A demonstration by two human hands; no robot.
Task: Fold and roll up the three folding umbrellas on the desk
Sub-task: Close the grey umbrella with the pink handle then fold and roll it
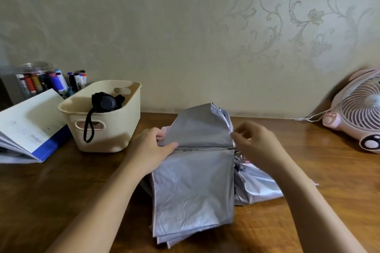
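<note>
Head | left hand (152,148) grips crinkled silver umbrella (193,187) fabric | right hand (257,141) pinches its pleated edge

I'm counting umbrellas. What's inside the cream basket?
A black umbrella, its strap hanging over the front rim. The walls of the basket hide the bottom, so anything lying lower cannot be seen.

At 3 o'clock the pink fan (357,113) is cut off by the right edge; at 9 o'clock the open binder (30,123) runs off the left. The basket (115,129) wall hides most of the black umbrella (106,102). The silver umbrella (193,181) canopy covers its own shaft and, probably, the fingertips of the left hand (152,146).
</note>
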